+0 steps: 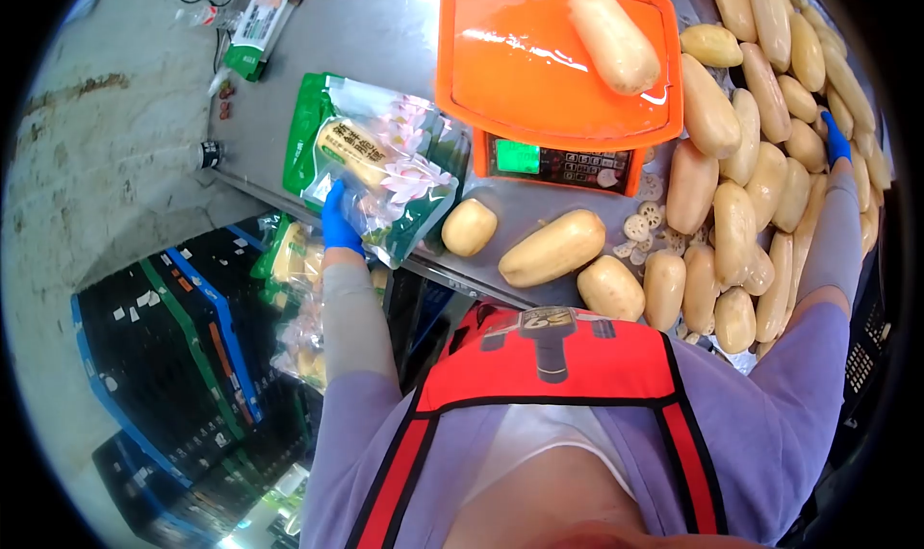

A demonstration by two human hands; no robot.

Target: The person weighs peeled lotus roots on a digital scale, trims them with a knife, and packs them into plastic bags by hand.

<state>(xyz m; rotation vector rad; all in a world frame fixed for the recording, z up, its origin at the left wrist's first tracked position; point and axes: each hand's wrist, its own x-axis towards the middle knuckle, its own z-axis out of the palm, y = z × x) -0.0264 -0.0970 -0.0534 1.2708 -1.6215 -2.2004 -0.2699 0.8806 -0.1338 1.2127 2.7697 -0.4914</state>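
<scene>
My left hand [339, 220], in a blue glove, grips the near edge of a printed plastic bag [409, 178] with pink lotus flowers and green panels. A pale piece of lotus root [352, 153] shows inside the bag. Far to the right, my right hand [835, 143], also gloved in blue, reaches into a pile of peeled lotus roots [767, 174]; its fingers are narrow in view and partly lost among the roots. On the orange scale tray [510, 77] rests a single lotus root [614, 44].
Below the tray is the scale's lit green display [517, 156]. Loose lotus roots [551, 248] lie along the table's near edge, with round root slices [637, 228] beside the pile. Another printed bag [255, 29] is at the far left. Black crates [173, 357] stand below left, near filled bags [300, 332].
</scene>
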